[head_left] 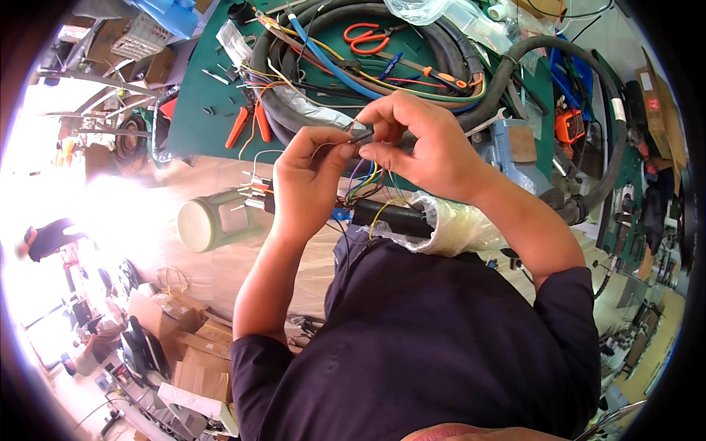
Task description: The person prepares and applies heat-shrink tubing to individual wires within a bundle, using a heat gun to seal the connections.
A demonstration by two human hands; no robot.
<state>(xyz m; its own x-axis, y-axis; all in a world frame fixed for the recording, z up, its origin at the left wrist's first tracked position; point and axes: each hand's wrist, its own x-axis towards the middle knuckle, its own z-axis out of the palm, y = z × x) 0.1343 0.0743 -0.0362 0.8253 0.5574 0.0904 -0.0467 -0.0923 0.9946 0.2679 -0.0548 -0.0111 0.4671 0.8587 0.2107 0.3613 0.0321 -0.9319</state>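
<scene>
Close together in front of my body, the fingertips of my left hand (305, 173) and my right hand (426, 140) pinch a short, thin dark piece, like a sleeve on a wire (362, 137). Whether it is a sleeve or bare wire is too small to tell. Thin coloured wires (364, 184) fan out below my fingers from a thick black cable (390, 218). Clear plastic wrap (460, 224) surrounds part of that cable, which lies against my shirt. Beside my left wrist, several metal-tipped wire ends (256, 192) stick out, partly hidden by the hand.
A green table (198, 88) bears a large coil of black cable (276, 110), orange-handled scissors (368, 38), a utility knife (445, 79), a blue pen (391, 66) and orange-handled pliers (246, 126). A blue vise (515, 151) stands right. A round stool (197, 226) and cardboard boxes (198, 360) are left.
</scene>
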